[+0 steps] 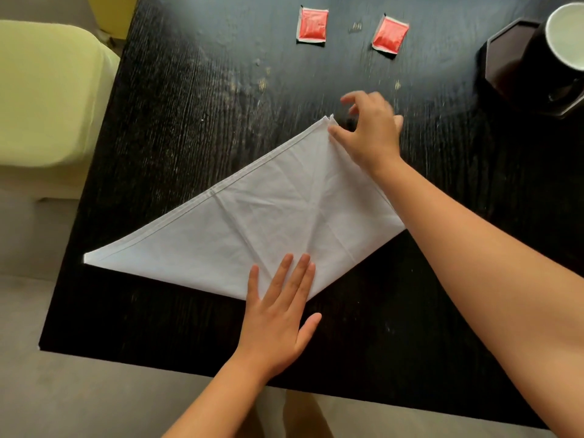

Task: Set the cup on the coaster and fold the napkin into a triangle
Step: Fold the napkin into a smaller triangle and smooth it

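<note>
Thumb of the right hand [371, 134] touches the napkin [252, 229] at its far corner, fingers curled above; whether it pinches the cloth I cannot tell. The left hand [278, 320] lies flat, fingers straight, pressing the napkin's near edge. A careless lift could drag the stacked corners out of line. The table [158, 121] ends just beside the napkin's left tip. Open room lies beyond the napkin, before the red packets [312, 25]. Well to its right, the cup [565, 36] stands on the coaster [502, 55].

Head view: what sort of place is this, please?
Probably a sitting corner at home or in a café: a cup on a coaster, two red sachets on a dark wooden table, and a pale cushioned seat beside it.
</note>
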### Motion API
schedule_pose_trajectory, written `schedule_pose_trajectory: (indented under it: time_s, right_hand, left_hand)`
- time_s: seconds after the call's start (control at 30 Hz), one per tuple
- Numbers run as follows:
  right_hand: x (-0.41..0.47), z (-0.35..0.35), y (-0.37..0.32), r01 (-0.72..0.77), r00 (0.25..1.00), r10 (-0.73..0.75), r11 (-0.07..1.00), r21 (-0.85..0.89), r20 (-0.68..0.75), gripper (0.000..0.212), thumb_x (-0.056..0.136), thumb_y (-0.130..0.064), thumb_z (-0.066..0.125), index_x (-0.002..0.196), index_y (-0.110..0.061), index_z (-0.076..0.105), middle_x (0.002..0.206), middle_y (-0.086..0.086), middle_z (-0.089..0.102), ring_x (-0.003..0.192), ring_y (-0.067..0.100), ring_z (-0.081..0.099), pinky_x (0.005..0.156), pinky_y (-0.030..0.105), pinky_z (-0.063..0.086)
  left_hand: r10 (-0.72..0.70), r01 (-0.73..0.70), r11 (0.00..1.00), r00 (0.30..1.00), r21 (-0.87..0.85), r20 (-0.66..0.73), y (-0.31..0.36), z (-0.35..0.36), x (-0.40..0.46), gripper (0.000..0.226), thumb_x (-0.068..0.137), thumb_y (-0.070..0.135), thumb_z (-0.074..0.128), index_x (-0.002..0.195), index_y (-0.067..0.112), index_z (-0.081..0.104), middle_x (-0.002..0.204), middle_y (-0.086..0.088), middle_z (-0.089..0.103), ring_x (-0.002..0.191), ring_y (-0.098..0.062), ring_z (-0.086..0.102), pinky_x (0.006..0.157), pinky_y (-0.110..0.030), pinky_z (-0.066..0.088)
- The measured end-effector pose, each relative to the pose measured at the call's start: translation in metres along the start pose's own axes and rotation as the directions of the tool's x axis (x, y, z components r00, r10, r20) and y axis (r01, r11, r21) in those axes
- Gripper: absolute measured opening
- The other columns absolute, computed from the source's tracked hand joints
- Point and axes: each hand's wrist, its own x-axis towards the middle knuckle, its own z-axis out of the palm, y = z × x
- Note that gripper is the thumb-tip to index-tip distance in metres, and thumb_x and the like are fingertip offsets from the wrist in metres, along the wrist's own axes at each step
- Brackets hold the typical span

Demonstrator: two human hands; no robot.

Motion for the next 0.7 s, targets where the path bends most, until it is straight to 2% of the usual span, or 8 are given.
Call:
schedule_pose_trajectory:
  time_s: [0.03, 0.1, 0.17, 0.23, 0.3, 0.43, 0.53, 0.7]
  right_hand:
    - [-0.009, -0.004, -0.001, 0.118, 0.99, -0.124, 0.988, -0.096, -0.065, 0.042, 0.086, -0.035, 0.057, 0.125, -0.02, 0.054, 0.118, 0.003, 0.059, 0.112, 0.024, 0.051, 0.088, 0.036, 0.029]
    - [-0.042, -0.008, -0.005, 0.424, 0.891, -0.445, 0.887, -0.184, -0.091, 0.051, 0.09, -0.036, 0.048, 0.136, -0.015, 0.046, 0.136, 0.007, 0.053, 0.126, 0.026, 0.047, 0.096, 0.038, 0.027]
    - [-0.088, -0.002, -0.003, 0.672, 0.739, -0.666, 0.716, -0.19, 0.101, 0.056, 0.093, -0.04, 0.037, 0.142, -0.013, 0.035, 0.148, 0.009, 0.038, 0.139, 0.024, 0.031, 0.109, 0.044, 0.015]
    - [-0.123, 0.007, 0.009, 0.739, 0.664, -0.653, 0.645, -0.191, 0.363, 0.059, 0.096, -0.043, 0.026, 0.147, -0.015, 0.017, 0.156, 0.005, 0.017, 0.144, 0.02, 0.013, 0.114, 0.045, 0.002]
    - [-0.127, 0.014, 0.022, 0.704, 0.669, -0.541, 0.682, -0.199, 0.509, 0.061, 0.095, -0.045, 0.018, 0.147, -0.015, 0.007, 0.155, 0.0, 0.002, 0.145, 0.017, 0.003, 0.115, 0.041, -0.005]
    - [-0.084, 0.024, 0.025, 0.699, 0.669, -0.523, 0.684, -0.208, 0.528, 0.063, 0.095, -0.048, 0.023, 0.148, -0.014, 0.012, 0.157, 0.004, 0.012, 0.143, 0.017, 0.002, 0.115, 0.037, -0.002]
    - [-0.038, 0.029, 0.025, 0.692, 0.696, -0.504, 0.661, -0.291, 0.511, 0.063, 0.097, -0.046, 0.031, 0.149, -0.015, 0.01, 0.158, 0.006, 0.009, 0.146, 0.019, 0.007, 0.116, 0.037, 0.0]
    - [0.017, 0.029, 0.017, 0.646, 0.751, -0.464, 0.663, -0.378, 0.469, 0.064, 0.097, -0.047, 0.024, 0.149, -0.014, 0.003, 0.159, 0.003, 0.003, 0.146, 0.015, 0.002, 0.116, 0.042, -0.004]
  left_hand:
    - [0.0, 0.0, 1.0, 1.0, 0.005, 0.001, 0.0, 0.0, 0.0, 0.066, 0.092, 0.048, 0.03, 0.148, 0.014, 0.02, 0.156, -0.002, 0.017, 0.144, -0.02, 0.01, 0.109, -0.059, 0.01]
    - [0.004, -0.004, 1.0, 1.0, 0.014, 0.0, 0.0, 0.0, 0.001, 0.067, 0.091, 0.049, 0.03, 0.148, 0.014, 0.02, 0.156, -0.003, 0.018, 0.144, -0.02, 0.011, 0.109, -0.059, 0.01]
    - [0.005, -0.005, 1.0, 1.0, 0.013, -0.004, 0.0, 0.001, 0.001, 0.068, 0.09, 0.05, 0.031, 0.147, 0.014, 0.022, 0.156, -0.003, 0.019, 0.144, -0.021, 0.012, 0.109, -0.059, 0.01]
    - [0.01, -0.01, 1.0, 1.0, 0.02, -0.001, 0.0, 0.001, 0.001, 0.069, 0.09, 0.051, 0.032, 0.147, 0.013, 0.023, 0.156, -0.004, 0.019, 0.144, -0.022, 0.013, 0.109, -0.059, 0.011]
    - [0.015, -0.015, 0.999, 1.0, 0.033, -0.001, 0.0, 0.002, 0.001, 0.071, 0.089, 0.052, 0.033, 0.147, 0.013, 0.023, 0.156, -0.004, 0.018, 0.144, -0.022, 0.013, 0.109, -0.06, 0.012]
    - [0.018, -0.017, 0.999, 1.0, 0.04, -0.024, 0.0, 0.002, 0.001, 0.072, 0.088, 0.052, 0.035, 0.147, 0.013, 0.021, 0.156, -0.004, 0.018, 0.144, -0.023, 0.014, 0.109, -0.061, 0.012]
    - [0.025, -0.024, 0.999, 0.999, 0.038, -0.029, 0.0, 0.004, 0.001, 0.073, 0.088, 0.052, 0.034, 0.148, 0.012, 0.02, 0.156, -0.005, 0.018, 0.144, -0.024, 0.014, 0.109, -0.062, 0.011]
    - [0.027, -0.026, 0.998, 0.999, 0.05, -0.018, -0.001, 0.005, 0.001, 0.074, 0.088, 0.053, 0.034, 0.147, 0.011, 0.021, 0.157, -0.006, 0.018, 0.144, -0.024, 0.013, 0.109, -0.062, 0.011]
